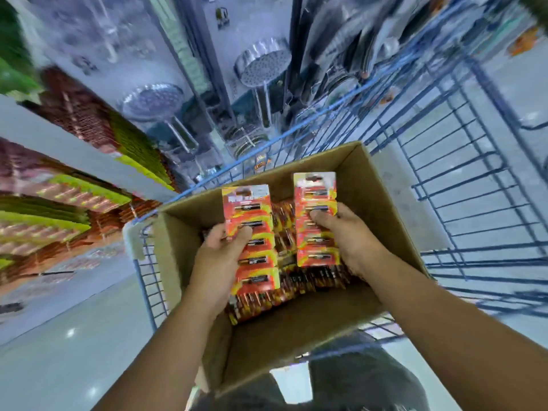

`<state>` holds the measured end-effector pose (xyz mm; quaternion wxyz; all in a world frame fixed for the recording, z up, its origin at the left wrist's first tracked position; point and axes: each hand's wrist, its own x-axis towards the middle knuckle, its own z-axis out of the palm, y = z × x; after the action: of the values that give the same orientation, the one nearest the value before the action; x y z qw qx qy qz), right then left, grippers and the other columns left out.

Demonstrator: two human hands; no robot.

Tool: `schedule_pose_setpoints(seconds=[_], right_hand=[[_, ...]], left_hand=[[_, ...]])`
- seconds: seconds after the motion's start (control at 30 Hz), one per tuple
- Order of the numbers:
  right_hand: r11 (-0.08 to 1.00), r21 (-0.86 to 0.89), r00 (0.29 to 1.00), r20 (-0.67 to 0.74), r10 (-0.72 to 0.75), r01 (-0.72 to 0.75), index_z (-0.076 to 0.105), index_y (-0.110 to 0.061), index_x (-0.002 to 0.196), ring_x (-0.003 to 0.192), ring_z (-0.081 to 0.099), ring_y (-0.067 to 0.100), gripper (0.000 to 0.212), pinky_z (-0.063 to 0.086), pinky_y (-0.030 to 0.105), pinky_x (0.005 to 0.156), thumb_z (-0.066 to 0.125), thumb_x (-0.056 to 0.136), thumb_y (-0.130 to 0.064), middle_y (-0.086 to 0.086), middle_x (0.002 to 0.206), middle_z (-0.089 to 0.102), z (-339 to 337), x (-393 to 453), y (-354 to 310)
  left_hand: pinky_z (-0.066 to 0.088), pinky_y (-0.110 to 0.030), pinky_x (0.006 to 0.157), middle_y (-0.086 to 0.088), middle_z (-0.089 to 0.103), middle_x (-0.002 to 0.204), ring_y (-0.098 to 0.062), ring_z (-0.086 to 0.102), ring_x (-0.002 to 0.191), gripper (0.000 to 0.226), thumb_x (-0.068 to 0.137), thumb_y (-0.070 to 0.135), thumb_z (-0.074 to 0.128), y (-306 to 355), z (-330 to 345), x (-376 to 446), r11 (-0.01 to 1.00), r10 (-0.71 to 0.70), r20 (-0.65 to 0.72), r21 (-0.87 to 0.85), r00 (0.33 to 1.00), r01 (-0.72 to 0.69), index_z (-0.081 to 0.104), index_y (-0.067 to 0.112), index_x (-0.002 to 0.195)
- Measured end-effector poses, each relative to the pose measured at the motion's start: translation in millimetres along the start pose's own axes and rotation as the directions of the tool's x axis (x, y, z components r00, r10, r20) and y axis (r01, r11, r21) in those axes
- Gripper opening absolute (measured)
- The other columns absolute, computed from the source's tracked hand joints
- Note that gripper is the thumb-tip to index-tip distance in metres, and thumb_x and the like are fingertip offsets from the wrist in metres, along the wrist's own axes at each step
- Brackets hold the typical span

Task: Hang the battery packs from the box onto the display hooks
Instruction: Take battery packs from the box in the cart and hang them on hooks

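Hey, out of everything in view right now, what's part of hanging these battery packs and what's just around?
Job:
left hand gripping a battery strip
right hand gripping another strip
cardboard box with more packs

Just around:
blue wire cart
packaged shower heads

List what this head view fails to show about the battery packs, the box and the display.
- Print on the left pack and right pack: motion blur.
- Display hooks: not made out in the smeared shelving.
- How many packs remain in the box: hidden under the left hand, right hand and held packs.
- Each grip's fingers: behind the cards.
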<state>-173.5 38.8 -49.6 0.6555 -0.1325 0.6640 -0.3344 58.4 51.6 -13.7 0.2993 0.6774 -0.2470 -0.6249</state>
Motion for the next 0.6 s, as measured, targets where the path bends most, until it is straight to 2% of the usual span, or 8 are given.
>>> schedule_pose_setpoints(seconds=[0.07, 0.17, 0.3, 0.4, 0.5, 0.6], right_hand=[[0.998, 0.028, 0.995, 0.078, -0.062, 0.06, 0.065, -0.023, 0.127, 0.095, 0.079, 0.027, 0.031, 0.063, 0.045, 0.076, 0.073, 0.097, -0.024, 0.006, 0.108, 0.08, 9, -30, -19], [0.99, 0.04, 0.977, 0.163, -0.14, 0.135, 0.065, -0.021, 0.13, 0.102, 0.077, 0.028, 0.032, 0.061, 0.051, 0.09, 0.069, 0.099, -0.029, 0.008, 0.115, 0.079, 29, -72, -53], [0.97, 0.033, 0.914, 0.328, -0.239, 0.242, 0.067, -0.024, 0.128, 0.106, 0.076, 0.029, 0.026, 0.061, 0.048, 0.087, 0.063, 0.103, -0.028, 0.008, 0.118, 0.078, 75, -126, -110], [0.939, 0.034, 0.853, 0.407, -0.327, 0.343, 0.067, -0.025, 0.128, 0.101, 0.077, 0.028, 0.026, 0.062, 0.045, 0.081, 0.064, 0.102, -0.029, 0.007, 0.114, 0.078, 119, -164, -148], [0.897, 0.036, 0.782, 0.475, -0.403, 0.44, 0.068, -0.024, 0.128, 0.104, 0.076, 0.03, 0.026, 0.062, 0.051, 0.088, 0.065, 0.102, -0.03, 0.006, 0.113, 0.079, 167, -201, -176], [0.857, 0.037, 0.729, 0.509, -0.458, 0.513, 0.069, -0.024, 0.126, 0.104, 0.076, 0.028, 0.026, 0.061, 0.052, 0.092, 0.066, 0.102, -0.031, 0.004, 0.111, 0.079, 214, -235, -191]], left_hand=[[0.064, -0.037, 0.069, -0.007, 0.08, 0.106, -0.023, 0.079, 0.088, 0.025, 0.094, 0.03, 0.072, 22, -14, -23, 0.994, 0.098, -0.021, -0.035, 0.995, -0.099, 0.067, 0.021, 0.117], [0.063, -0.044, 0.074, -0.012, 0.078, 0.11, -0.03, 0.078, 0.091, 0.038, 0.093, 0.037, 0.069, 55, -35, -55, 0.976, 0.197, -0.034, -0.089, 0.98, -0.199, 0.065, 0.018, 0.125], [0.058, -0.038, 0.061, -0.01, 0.072, 0.099, -0.025, 0.075, 0.076, 0.023, 0.105, 0.031, 0.062, 104, -71, -96, 0.932, 0.327, -0.038, -0.151, 0.944, -0.329, 0.061, 0.018, 0.125], [0.062, -0.045, 0.068, -0.006, 0.078, 0.103, -0.028, 0.078, 0.086, 0.015, 0.106, 0.03, 0.059, 143, -98, -129, 0.88, 0.418, -0.22, -0.144, 0.882, -0.453, 0.066, 0.03, 0.119], [0.061, -0.052, 0.073, -0.011, 0.078, 0.108, -0.034, 0.077, 0.09, 0.015, 0.105, 0.03, 0.06, 176, -128, -155, 0.818, 0.493, -0.286, -0.17, 0.822, -0.55, 0.068, 0.032, 0.118], [0.06, -0.051, 0.075, -0.013, 0.078, 0.108, -0.032, 0.076, 0.088, 0.015, 0.106, 0.028, 0.06, 203, -168, -180, 0.756, 0.547, -0.338, -0.194, 0.766, -0.625, 0.069, 0.03, 0.117]])
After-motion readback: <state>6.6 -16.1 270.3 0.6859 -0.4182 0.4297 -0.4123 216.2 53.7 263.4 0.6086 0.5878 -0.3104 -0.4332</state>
